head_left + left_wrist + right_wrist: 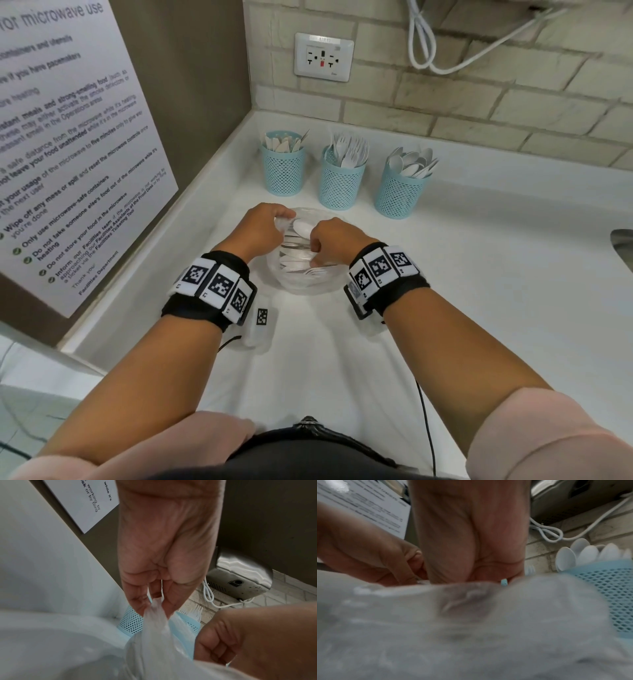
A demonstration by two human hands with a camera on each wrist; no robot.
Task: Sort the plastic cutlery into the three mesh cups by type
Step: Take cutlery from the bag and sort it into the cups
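Observation:
Three light-blue mesh cups stand at the back of the white counter: one with knives (282,171), one with forks (342,185), one with spoons (399,195). In front of them lies a clear plastic bag (301,274) holding white cutlery. My left hand (286,217) pinches a bunched fold of the bag's film (154,615) between thumb and fingers. My right hand (317,245) grips the film just beside it, fingers curled. A white spoon bowl (303,228) shows between the two hands. In the right wrist view the blurred bag (471,622) hides my right fingertips.
A wall panel with a printed notice (68,137) closes the left side. The brick wall behind carries a socket (323,56) and a looped white cable (424,51). A steel sink edge (621,246) shows at the right. A small marker tag (262,317) lies near my left wrist.

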